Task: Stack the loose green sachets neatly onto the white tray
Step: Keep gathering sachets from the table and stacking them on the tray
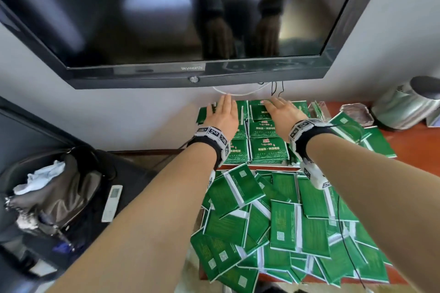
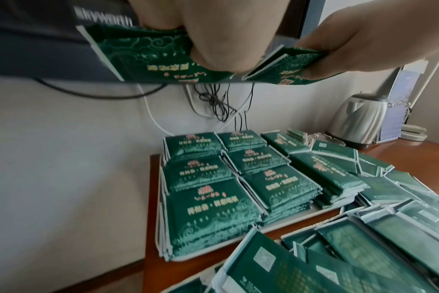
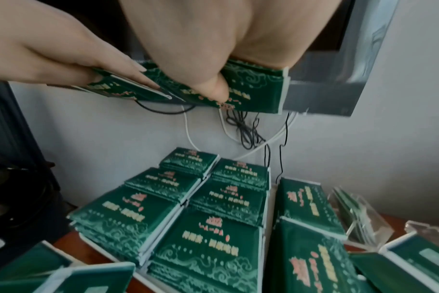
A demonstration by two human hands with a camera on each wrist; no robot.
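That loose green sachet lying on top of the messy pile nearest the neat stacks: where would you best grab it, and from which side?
Judging by its pose, take the top loose sachet by its long edges, coming from above. It lies flat and tilted on the pile, its white sealed edge raised clear, so fingertips could probably slip under there.

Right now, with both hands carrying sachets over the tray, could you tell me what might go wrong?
1. Each hand, left hand and right hand, holds sachets over the stacks; a careless drop could topple them.
2. The loose pile crowds the tray edge and could get swept off.

Glossy green sachets point(image 1: 283, 228); shiny metal kettle point(image 2: 359, 121); reddish wood table point(image 1: 414, 145)
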